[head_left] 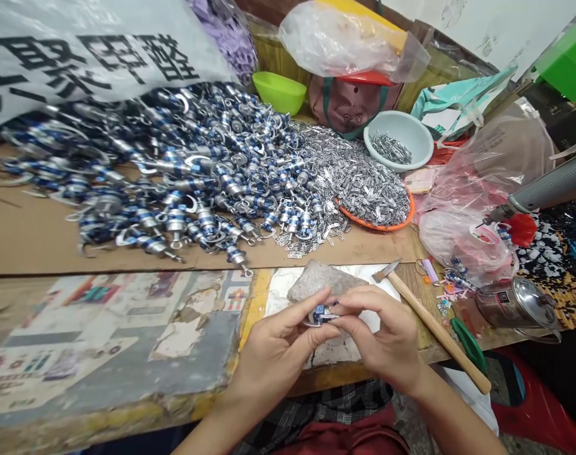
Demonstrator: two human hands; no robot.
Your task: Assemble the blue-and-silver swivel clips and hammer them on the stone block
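Note:
My left hand (288, 341) pinches a small blue-and-silver metal piece (320, 314) with a curved silver part, over the near edge of the bench. Thumb and fingertips of my right hand (385, 332) close on the right end of the same piece. Just beyond my hands lies a flat grey stone (319, 281) on a white sheet. To the right of my right hand rests a hammer (434, 322) with a wooden handle. A large pile of similar blue-and-silver metal pieces (203, 170) covers the cardboard behind.
Small flat metal links (364, 183) heap in an orange-rimmed tray. A pale blue bowl (420, 148) holds metal pins. A power screwdriver (544, 189) juts in from the right, above plastic bags (463, 234). A metal mug (515, 303) and green-handled scissors (468, 344) lie at the right.

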